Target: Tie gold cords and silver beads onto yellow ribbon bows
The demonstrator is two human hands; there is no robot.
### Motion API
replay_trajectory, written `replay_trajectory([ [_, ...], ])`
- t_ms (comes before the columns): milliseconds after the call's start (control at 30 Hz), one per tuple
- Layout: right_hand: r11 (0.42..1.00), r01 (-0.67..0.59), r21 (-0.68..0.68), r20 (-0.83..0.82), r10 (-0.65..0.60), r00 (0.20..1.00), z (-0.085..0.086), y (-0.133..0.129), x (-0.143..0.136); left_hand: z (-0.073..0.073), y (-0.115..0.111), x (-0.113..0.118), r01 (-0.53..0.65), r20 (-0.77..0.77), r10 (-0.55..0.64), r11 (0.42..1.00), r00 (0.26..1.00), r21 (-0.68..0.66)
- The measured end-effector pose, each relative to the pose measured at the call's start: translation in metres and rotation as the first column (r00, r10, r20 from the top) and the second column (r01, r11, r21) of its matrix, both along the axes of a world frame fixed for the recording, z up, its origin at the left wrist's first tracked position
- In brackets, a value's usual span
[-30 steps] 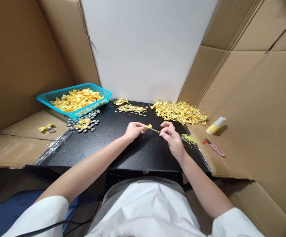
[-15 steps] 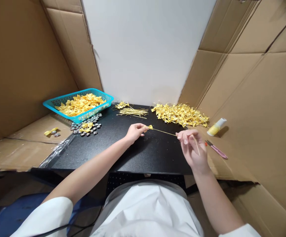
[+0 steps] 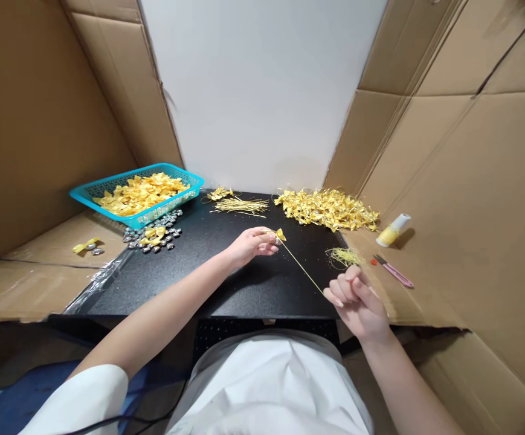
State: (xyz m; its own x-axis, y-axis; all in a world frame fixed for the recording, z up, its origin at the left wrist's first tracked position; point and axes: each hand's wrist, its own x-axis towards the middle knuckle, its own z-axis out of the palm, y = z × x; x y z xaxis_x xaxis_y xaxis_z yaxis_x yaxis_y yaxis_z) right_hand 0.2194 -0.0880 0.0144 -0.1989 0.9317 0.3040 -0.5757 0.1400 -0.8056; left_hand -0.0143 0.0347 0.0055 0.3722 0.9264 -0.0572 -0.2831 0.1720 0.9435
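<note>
Over the middle of the black table, my left hand [image 3: 251,246] pinches a small yellow bow [image 3: 281,234] between its fingertips. From the bow a thin golden cord [image 3: 305,272] runs down to the right, stretched straight. Its far end is in the closed fingers of my right hand [image 3: 355,299], which is nearer the table's front edge. Behind my left hand lies a bundle of golden cords [image 3: 241,206].
A blue basket [image 3: 136,222] of yellow bows stands at the left, with silvery beads [image 3: 171,220] before it. A pile of corded bows [image 3: 328,208], thread scraps [image 3: 344,257], a white-and-yellow roll [image 3: 393,230] and pink-handled snips [image 3: 398,275] lie right. Cardboard walls surround the table.
My right hand has moved down and toward me, so the cord now slants downward. The bow has turned in my left fingers. Thread scraps behind my right hand have come into view.
</note>
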Motion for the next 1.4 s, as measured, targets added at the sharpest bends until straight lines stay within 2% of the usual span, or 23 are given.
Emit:
replay_trajectory([
  [133, 0.990, -0.047, -0.133, 0.049, 0.054, 0.997, -0.009, 0.006, 0.011, 0.005, -0.004, 0.000, 0.110, 0.051, -0.110, 0.994, 0.993, -0.008],
  [267, 0.933, -0.089, -0.349, 0.164, 0.154, 0.974, -0.015, 0.022, 0.014, 0.008, -0.012, 0.001, 0.224, 0.058, -0.223, 0.975, 0.973, -0.011],
  [367, 0.878, -0.090, -0.470, 0.292, 0.251, 0.923, -0.017, 0.044, 0.005, 0.009, -0.019, 0.003, 0.302, 0.058, -0.300, 0.953, 0.952, -0.030],
  [433, 0.863, -0.061, -0.502, 0.392, 0.290, 0.873, -0.015, 0.067, -0.008, 0.011, -0.026, 0.006, 0.376, 0.046, -0.373, 0.925, 0.927, -0.050],
  [567, 0.878, 0.127, -0.462, 0.504, 0.142, 0.852, -0.006, 0.118, -0.045, 0.016, -0.041, 0.013, 0.537, -0.008, -0.539, 0.840, 0.842, -0.074],
  [633, 0.881, 0.144, -0.450, 0.487, 0.107, 0.867, -0.002, 0.138, -0.065, 0.016, -0.047, 0.017, 0.584, -0.050, -0.588, 0.808, 0.807, -0.082],
  [700, 0.898, 0.169, -0.405, 0.480, 0.052, 0.876, 0.000, 0.151, -0.083, 0.015, -0.050, 0.020, 0.589, -0.070, -0.595, 0.804, 0.801, -0.083],
  [833, 0.913, 0.264, -0.311, 0.485, -0.087, 0.870, -0.003, 0.163, -0.099, 0.007, -0.049, 0.023, 0.498, -0.070, -0.501, 0.866, 0.863, -0.047],
  [933, 0.907, 0.345, -0.241, 0.453, -0.209, 0.867, -0.001, 0.162, -0.087, 0.001, -0.044, 0.024, 0.359, -0.064, -0.361, 0.932, 0.930, -0.039],
  [1000, 0.916, 0.354, -0.190, 0.372, -0.266, 0.889, 0.002, 0.154, -0.070, -0.002, -0.040, 0.026, 0.227, -0.041, -0.229, 0.972, 0.973, -0.057],
  [1100, 0.932, 0.363, -0.020, 0.280, -0.343, 0.897, 0.001, 0.126, -0.045, -0.004, -0.032, 0.028, 0.013, -0.007, -0.014, 0.991, 1.000, -0.135],
  [1200, 0.899, 0.408, 0.159, 0.356, -0.438, 0.826, -0.007, 0.086, -0.030, -0.005, -0.027, 0.029, -0.126, 0.001, 0.129, 0.967, 0.992, -0.220],
  [1300, 0.854, 0.388, 0.346, 0.467, -0.516, 0.718, -0.015, 0.055, -0.030, -0.005, -0.026, 0.028, -0.165, 0.000, 0.171, 0.954, 0.985, -0.251],
  [1400, 0.804, 0.306, 0.509, 0.490, -0.563, 0.666, -0.018, 0.043, -0.039, -0.005, -0.030, 0.029, -0.156, -0.004, 0.159, 0.960, 0.987, -0.232],
])
